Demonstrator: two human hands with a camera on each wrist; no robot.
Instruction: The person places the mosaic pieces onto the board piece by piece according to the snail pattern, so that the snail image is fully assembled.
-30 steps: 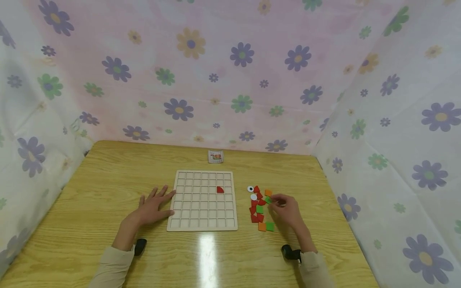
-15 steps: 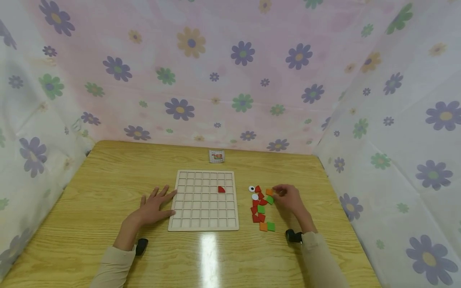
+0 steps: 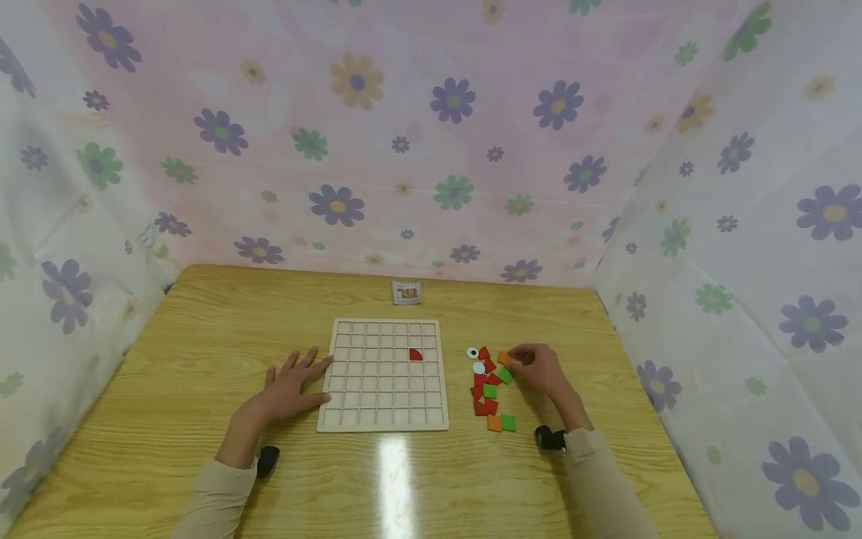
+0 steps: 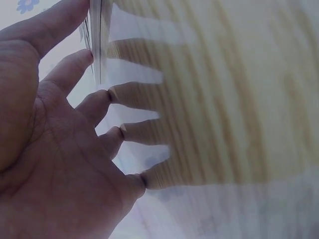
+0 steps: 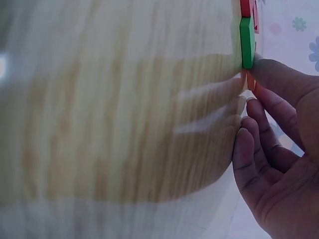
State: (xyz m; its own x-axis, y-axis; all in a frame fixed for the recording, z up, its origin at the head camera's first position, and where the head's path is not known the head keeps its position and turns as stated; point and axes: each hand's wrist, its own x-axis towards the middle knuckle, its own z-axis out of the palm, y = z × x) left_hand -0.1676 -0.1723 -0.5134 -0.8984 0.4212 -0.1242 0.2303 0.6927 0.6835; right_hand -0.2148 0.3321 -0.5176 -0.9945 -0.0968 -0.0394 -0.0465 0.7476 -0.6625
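My left hand lies with fingers spread at the left edge of a pale wooden grid board, index finger and thumb touching its rim. In the left wrist view the same hand has its fingertips on the table. My right hand pinches an orange square tile between thumb and index finger, at the upper right of a cluster of tiles. In the right wrist view the thumb partly hides that orange tile, close behind a green tile. One red quarter-round piece sits in a cell of the board.
Right of the board lie several red pieces, a white disc, an eye disc, green squares and another orange square. A small picture card lies behind the board. Flowered curtains enclose the wooden table.
My right hand has moved from the green tile a little farther up the table to the orange tile. The left hand has stayed at the board's edge.
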